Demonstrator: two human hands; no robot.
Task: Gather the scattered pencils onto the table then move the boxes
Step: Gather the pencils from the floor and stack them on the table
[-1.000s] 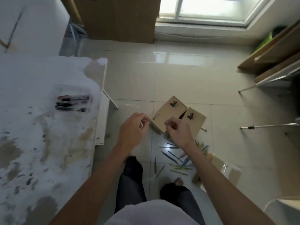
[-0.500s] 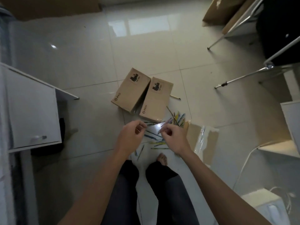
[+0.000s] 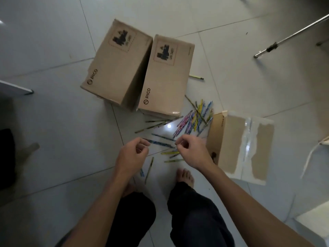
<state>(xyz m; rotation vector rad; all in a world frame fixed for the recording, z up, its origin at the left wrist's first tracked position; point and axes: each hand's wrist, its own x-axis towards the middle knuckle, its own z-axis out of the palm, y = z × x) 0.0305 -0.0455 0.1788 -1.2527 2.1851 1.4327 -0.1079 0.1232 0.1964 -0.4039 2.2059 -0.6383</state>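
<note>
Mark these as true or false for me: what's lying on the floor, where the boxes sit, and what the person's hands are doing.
1. The pencils lie scattered on the tiled floor. True.
2. Two closed boxes printed PICO stand side by side beyond the pencils. True.
3. The left hand grips a full bundle of pencils. False: it hangs loosely curled above the floor, with no bundle in it.
4. The person wears shoes. False: a bare foot shows.
5. A third box with torn tape lies to the right of the right hand. True.
</note>
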